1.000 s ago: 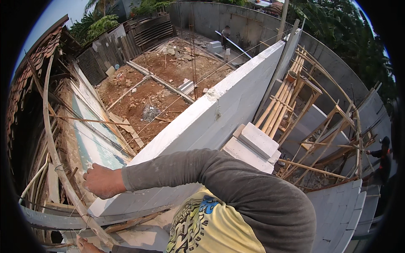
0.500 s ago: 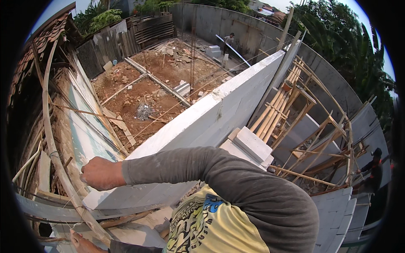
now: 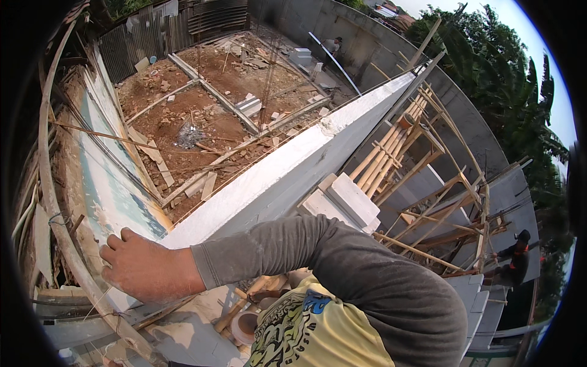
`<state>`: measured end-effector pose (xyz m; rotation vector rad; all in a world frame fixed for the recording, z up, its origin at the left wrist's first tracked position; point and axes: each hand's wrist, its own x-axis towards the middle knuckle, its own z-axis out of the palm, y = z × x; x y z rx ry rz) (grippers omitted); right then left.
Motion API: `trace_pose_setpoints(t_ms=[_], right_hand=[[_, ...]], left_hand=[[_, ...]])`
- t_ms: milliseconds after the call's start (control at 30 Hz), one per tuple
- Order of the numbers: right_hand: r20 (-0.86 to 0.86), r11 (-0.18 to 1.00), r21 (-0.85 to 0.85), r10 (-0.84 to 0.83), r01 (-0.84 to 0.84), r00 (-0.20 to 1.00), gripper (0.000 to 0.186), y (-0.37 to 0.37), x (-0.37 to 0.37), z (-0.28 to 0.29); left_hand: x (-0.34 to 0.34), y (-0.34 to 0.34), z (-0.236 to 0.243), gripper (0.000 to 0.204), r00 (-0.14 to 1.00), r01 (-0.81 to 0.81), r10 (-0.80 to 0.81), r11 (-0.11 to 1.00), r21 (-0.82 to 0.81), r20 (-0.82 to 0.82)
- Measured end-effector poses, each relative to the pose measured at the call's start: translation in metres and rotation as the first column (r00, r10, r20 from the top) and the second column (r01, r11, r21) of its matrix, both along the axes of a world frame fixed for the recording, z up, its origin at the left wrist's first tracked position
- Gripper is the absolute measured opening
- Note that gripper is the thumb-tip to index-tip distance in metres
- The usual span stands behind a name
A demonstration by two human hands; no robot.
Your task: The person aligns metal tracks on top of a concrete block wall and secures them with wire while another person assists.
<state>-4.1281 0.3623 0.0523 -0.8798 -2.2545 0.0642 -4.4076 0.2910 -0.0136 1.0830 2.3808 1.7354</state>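
Observation:
My right hand is closed, knuckles up, over the near end of a long white block wall. A thin string runs from under its curled fingers toward a bent wooden pole; the fingertips themselves are hidden. My grey-sleeved right arm crosses in front of the wall. Only a sliver of my left hand shows at the lower edge, below the pole, and its fingers cannot be made out. Another taut line follows the wall's far top edge.
Pale blocks are stacked beside the wall. Right of them stands bamboo scaffolding. Beyond the wall lies reddish rubble ground with concrete beams. One person is at the far wall, another at the right. A bucket sits below me.
My view has tilted downward. My right hand has come nearer and looks larger, still closed. My left hand has dropped almost out of the picture. A bucket below has come into view.

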Motion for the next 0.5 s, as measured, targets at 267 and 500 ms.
trace_pose_setpoints(t_ms=[267, 500], right_hand=[[-0.112, 0.997, -0.043, 0.061, -0.066, 0.992, 0.020, -0.001, 0.018, 0.011], [-0.144, 0.989, -0.059, 0.125, -0.135, 0.982, 0.026, -0.016, 0.100, 0.020]], left_hand=[[0.022, 0.014, -0.022, 0.033, 1.000, 0.026, -0.026, 0.999, -0.033, 0.003], [0.035, 0.024, -0.037, 0.032, 1.000, 0.023, -0.025, 0.995, -0.095, -0.015]])
